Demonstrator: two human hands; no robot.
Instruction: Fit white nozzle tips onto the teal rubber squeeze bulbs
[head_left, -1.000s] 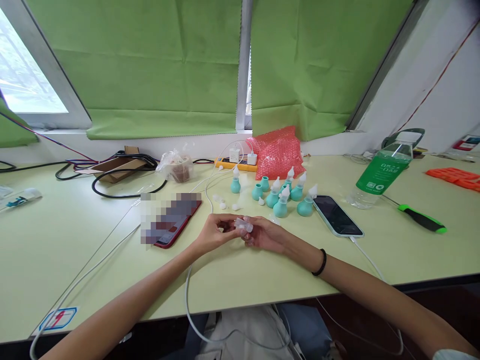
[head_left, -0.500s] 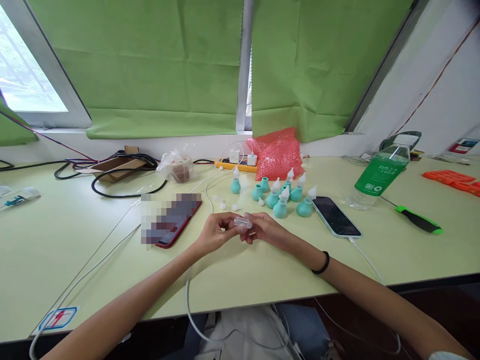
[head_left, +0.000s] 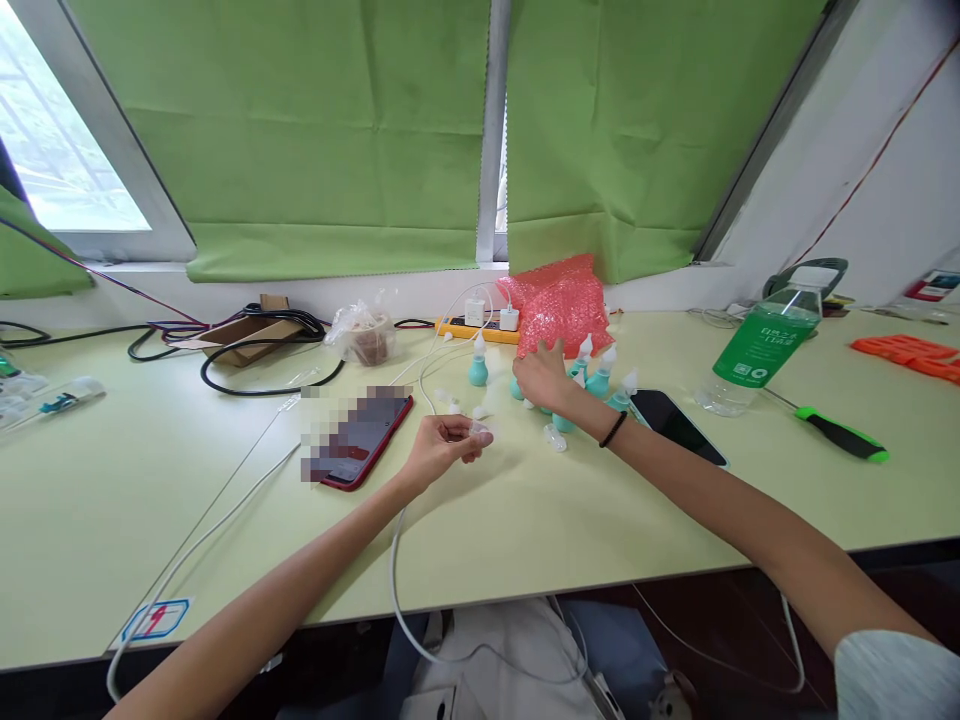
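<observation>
My left hand (head_left: 448,442) is closed, pinching a small clear plastic piece (head_left: 478,428) between thumb and fingertips above the table. Reaching forward, my right hand (head_left: 541,376) is over the group of teal squeeze bulbs; its fingertips point down and what they touch is hidden. A teal bulb (head_left: 516,389) shows partly at its left edge. Several teal bulbs with clear pointed tips, such as this one (head_left: 600,378), stand to the right, some behind my forearm. One tipped bulb (head_left: 478,368) stands apart on the left. A clear plastic tube (head_left: 555,437) lies in front of the bulbs.
A red-cased phone (head_left: 375,440) lies left, another phone (head_left: 679,428) right. Behind are a red bubble-wrap bag (head_left: 566,300) and an orange power strip (head_left: 454,328). A water bottle (head_left: 765,345) and screwdriver (head_left: 840,433) are right. A white cable (head_left: 397,570) crosses the table's front edge.
My hands have moved apart. The right one has let go of a clear piece, with a clear tube now lying on the table, and has reached forward over the teal bulbs. The left stays nearly in place.
</observation>
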